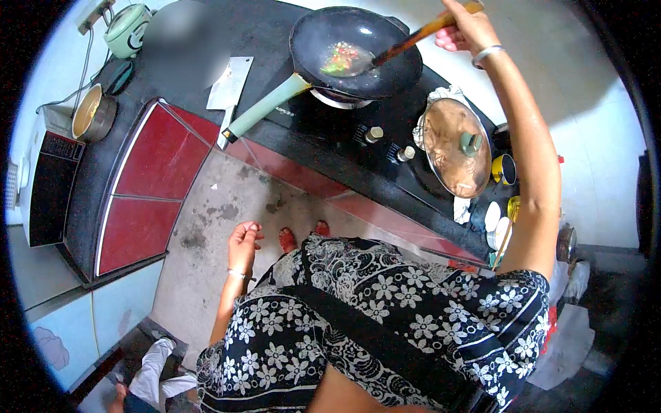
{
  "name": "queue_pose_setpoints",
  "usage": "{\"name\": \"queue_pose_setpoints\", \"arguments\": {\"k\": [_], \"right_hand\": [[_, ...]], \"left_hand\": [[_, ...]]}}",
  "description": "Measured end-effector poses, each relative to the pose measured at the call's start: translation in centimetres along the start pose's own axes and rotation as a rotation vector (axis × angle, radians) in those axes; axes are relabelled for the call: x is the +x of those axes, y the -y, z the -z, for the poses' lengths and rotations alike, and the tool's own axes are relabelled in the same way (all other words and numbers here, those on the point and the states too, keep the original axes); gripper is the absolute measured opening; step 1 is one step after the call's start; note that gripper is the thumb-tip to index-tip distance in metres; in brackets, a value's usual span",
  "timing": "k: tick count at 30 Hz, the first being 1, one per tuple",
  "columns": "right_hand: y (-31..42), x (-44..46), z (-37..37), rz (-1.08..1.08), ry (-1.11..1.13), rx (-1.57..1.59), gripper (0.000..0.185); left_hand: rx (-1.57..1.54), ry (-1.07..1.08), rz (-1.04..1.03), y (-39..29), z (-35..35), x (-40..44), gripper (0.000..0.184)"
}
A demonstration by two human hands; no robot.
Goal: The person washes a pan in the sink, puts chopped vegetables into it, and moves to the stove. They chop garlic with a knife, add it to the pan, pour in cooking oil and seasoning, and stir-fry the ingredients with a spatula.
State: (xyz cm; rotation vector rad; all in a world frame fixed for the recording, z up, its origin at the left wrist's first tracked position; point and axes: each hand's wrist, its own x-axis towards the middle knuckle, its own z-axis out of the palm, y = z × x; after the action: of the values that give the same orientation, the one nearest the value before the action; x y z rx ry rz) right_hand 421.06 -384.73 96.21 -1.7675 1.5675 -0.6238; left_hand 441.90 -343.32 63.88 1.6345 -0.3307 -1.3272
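Note:
My right hand [471,29] is closed round the upper end of a long wooden-handled spatula [420,36]. The spatula's lower end reaches into a black wok [310,43], among chopped red and green bits [342,58] in the bottom. The wok stands on the stove with its pale green handle [272,103] pointing toward the counter's front edge. My left hand [244,244] hangs over the floor, away from the counter, its fingers curled; whether they hold anything is too small to tell.
A cleaver [231,86] lies left of the wok. Right of the stove knobs [374,134] is a glass lid [446,148], with a yellow cup [504,169] beyond. A rice cooker [127,31] and a pot [96,113] stand at the left. Another person's leg [153,368] shows below.

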Motion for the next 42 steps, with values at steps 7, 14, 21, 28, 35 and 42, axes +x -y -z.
{"name": "queue_pose_setpoints", "arguments": {"k": [7,14,21,28,35,42], "right_hand": [[-2.3,2.2,-1.5,0.103,-0.062,0.177,0.042],[-1.0,-0.6,3.8,0.009,-0.113,0.027,0.037],[0.0,-0.4,3.7,0.012,-0.109,-0.006,0.04],[-1.4,2.3,-0.3,0.09,-0.182,0.124,0.043],[-2.0,0.4,0.7,0.048,-0.071,0.094,0.036],[1.3,-2.9,4.2,0.101,-0.09,-0.18,0.031]], "left_hand": [[-0.015,-0.015,0.024,0.1,-0.1,0.3,0.014],[-0.016,-0.017,0.022,0.1,0.0,0.2,0.015],[0.024,-0.007,-0.002,-0.1,0.2,0.4,0.016],[0.043,0.01,-0.008,-0.2,0.4,0.7,0.017],[-0.015,-0.031,-0.041,-0.8,1.7,1.4,0.015],[0.069,-0.117,-0.084,-0.7,4.9,3.5,0.018]]}}
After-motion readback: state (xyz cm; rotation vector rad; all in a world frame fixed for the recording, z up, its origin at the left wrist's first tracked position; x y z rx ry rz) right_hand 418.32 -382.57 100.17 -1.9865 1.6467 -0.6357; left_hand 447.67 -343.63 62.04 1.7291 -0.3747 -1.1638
